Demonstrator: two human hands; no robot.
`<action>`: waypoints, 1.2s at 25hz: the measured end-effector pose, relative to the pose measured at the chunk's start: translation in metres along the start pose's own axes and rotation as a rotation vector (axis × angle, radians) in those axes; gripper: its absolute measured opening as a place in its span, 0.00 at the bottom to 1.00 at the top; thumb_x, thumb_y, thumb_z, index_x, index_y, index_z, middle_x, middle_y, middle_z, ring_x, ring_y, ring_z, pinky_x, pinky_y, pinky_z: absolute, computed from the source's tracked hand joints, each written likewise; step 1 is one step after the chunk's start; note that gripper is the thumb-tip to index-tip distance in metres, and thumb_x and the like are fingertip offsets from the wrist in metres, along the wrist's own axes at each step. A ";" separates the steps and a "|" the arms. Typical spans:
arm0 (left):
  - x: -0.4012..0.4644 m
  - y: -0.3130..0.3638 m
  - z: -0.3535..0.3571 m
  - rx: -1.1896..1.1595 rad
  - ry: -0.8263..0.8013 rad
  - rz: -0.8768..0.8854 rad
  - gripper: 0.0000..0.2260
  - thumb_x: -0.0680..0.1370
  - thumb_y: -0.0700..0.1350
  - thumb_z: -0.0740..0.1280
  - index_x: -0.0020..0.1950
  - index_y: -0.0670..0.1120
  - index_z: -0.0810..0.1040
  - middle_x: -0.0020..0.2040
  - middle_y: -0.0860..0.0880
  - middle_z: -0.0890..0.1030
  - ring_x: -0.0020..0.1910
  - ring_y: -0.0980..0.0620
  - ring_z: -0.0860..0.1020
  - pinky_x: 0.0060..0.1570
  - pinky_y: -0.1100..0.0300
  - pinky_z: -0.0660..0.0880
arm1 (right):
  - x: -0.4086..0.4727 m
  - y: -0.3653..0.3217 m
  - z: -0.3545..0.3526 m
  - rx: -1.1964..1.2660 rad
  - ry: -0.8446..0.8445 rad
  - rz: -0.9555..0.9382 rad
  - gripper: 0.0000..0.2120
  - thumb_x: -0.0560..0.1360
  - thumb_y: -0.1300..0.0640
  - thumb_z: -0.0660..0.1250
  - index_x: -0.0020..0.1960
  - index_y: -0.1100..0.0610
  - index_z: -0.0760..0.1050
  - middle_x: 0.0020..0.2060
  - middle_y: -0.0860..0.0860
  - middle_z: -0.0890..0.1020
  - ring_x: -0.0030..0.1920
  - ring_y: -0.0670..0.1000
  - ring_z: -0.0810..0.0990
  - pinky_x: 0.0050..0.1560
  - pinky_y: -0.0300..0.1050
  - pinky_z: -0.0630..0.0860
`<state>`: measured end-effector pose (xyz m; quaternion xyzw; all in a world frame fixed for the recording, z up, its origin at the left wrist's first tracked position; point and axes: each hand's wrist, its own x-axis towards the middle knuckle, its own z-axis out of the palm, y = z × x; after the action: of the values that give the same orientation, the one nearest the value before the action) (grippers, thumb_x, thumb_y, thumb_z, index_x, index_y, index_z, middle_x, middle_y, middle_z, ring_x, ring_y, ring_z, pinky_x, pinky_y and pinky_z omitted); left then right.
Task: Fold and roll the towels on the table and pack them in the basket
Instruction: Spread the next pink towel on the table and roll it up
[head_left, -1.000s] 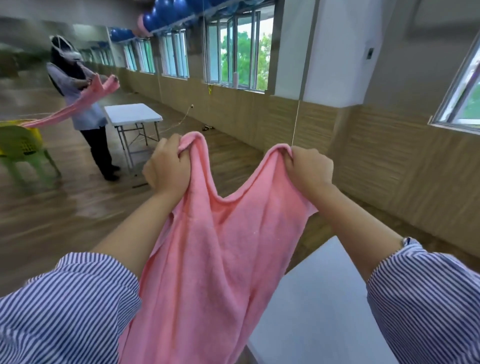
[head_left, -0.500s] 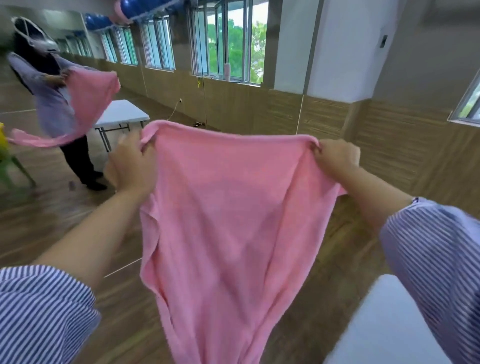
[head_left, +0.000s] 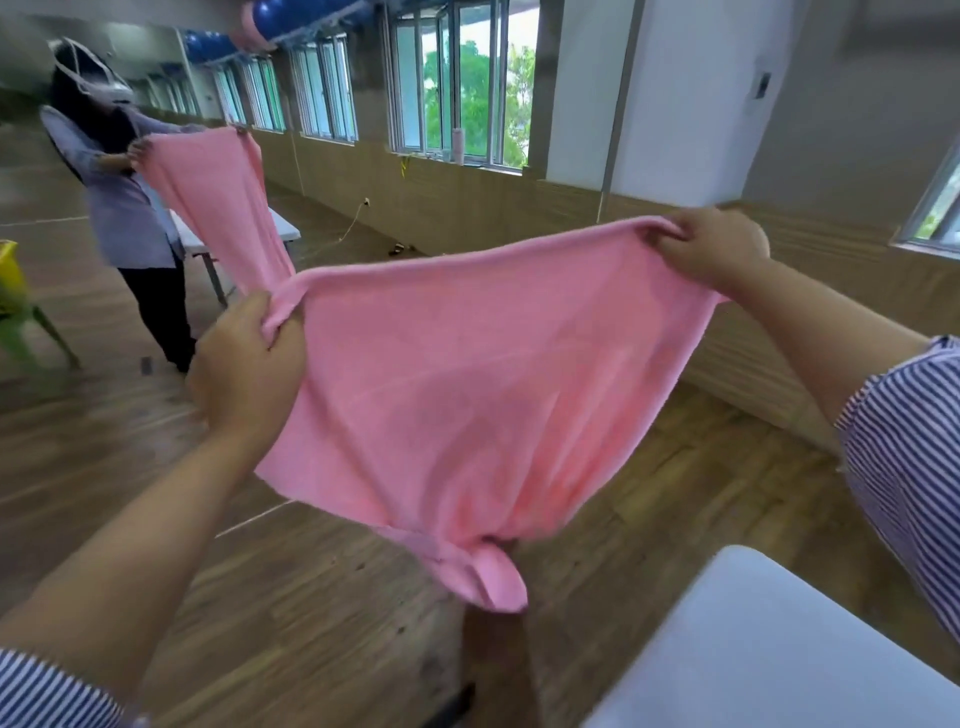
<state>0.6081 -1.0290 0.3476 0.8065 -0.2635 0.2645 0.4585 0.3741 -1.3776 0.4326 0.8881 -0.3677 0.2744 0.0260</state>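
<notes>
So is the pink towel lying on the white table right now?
No, both hands hold the pink towel up in the air, clear of the white table.

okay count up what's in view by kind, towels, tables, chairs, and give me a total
Pink towels: 2, one stretched between the left hand and right hand, one held by the person at the far left
White tables: 2, near and far
Green chair: 1
Total: 5

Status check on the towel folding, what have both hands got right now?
Left hand and right hand each grip a top corner of the pink towel. Towel spread in the air, off the white table. Nothing in the way.
</notes>
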 end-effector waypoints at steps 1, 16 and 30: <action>-0.028 0.002 -0.005 -0.020 -0.026 -0.015 0.14 0.78 0.47 0.61 0.37 0.41 0.66 0.32 0.44 0.69 0.34 0.40 0.68 0.33 0.50 0.65 | -0.017 0.013 0.001 -0.013 -0.045 -0.037 0.15 0.77 0.43 0.58 0.46 0.50 0.78 0.37 0.52 0.77 0.40 0.55 0.73 0.39 0.45 0.67; -0.394 0.014 0.003 -0.275 -0.802 -0.264 0.06 0.67 0.55 0.68 0.43 0.60 0.79 0.28 0.61 0.77 0.27 0.63 0.71 0.33 0.64 0.70 | -0.241 0.257 0.086 -0.226 -0.579 -0.122 0.13 0.64 0.72 0.63 0.32 0.54 0.75 0.35 0.54 0.75 0.43 0.59 0.77 0.43 0.50 0.74; -0.522 0.124 -0.080 -0.230 -0.944 -0.221 0.06 0.73 0.41 0.71 0.40 0.53 0.80 0.31 0.56 0.77 0.30 0.61 0.70 0.34 0.64 0.67 | -0.382 0.349 0.011 -0.074 -0.575 -0.180 0.13 0.66 0.75 0.60 0.45 0.65 0.79 0.36 0.50 0.73 0.41 0.54 0.74 0.42 0.41 0.63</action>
<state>0.1342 -0.9181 0.1089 0.8056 -0.3828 -0.2103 0.4002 -0.0749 -1.3907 0.1758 0.9570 -0.2893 -0.0052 -0.0226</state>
